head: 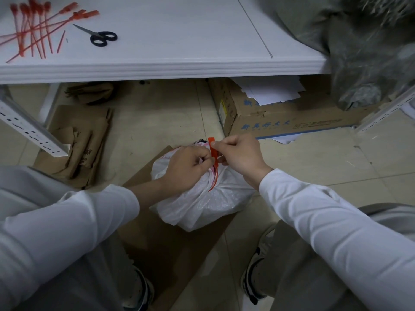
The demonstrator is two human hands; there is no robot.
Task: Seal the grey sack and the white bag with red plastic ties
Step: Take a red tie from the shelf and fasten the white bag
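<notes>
A white plastic bag [202, 203] sits on the floor on flat cardboard between my feet. Its neck is bunched at the top, and a red plastic tie [213, 153] runs around it with its flat tag end pointing up and its thin tail hanging down. My left hand [186, 167] grips the gathered neck with curled fingers. My right hand [240, 156] pinches the tie's tag end just right of the neck. The grey sack [368, 46] lies on the white table at the upper right, partly out of frame. Several spare red ties [36, 30] lie on the table's left.
Black-handled scissors [98, 35] lie on the white table [179, 41] near the ties. Under the table stands a cardboard box [280, 117] with white papers. Crumpled brown paper bags [78, 144] lie at the left, by a perforated white shelf leg [27, 129].
</notes>
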